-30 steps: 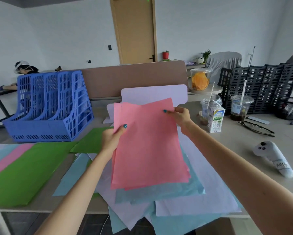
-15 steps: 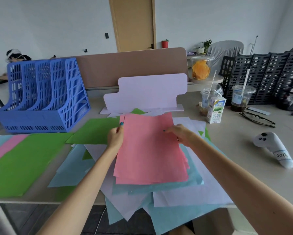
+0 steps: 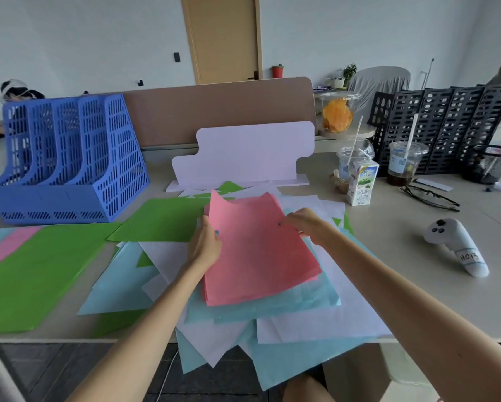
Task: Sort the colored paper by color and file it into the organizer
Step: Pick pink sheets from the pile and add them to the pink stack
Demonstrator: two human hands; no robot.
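A stack of pink paper [image 3: 258, 253] lies on a loose heap of light blue [image 3: 272, 309], white [image 3: 345, 314] and green sheets at the table's front. My left hand [image 3: 205, 245] grips the pink stack's left edge, thumb on top. My right hand [image 3: 310, 224] pinches its right edge, and the stack's far corners curl upward. The blue organizer [image 3: 69, 161], with several upright slots, stands at the back left. Green sheets [image 3: 40, 271] lie flat in front of it.
A white cut-out board [image 3: 249, 152] stands behind the heap. To the right are a milk carton [image 3: 362, 184], plastic cups [image 3: 403, 161], glasses [image 3: 429, 195], a white controller [image 3: 458, 248] and a black organizer [image 3: 446, 123]. Pink and pale sheets [image 3: 2, 250] lie at far left.
Both hands have lowered the pink stack from an upright hold down onto the paper heap. My right hand slid from the top corner to the right edge.
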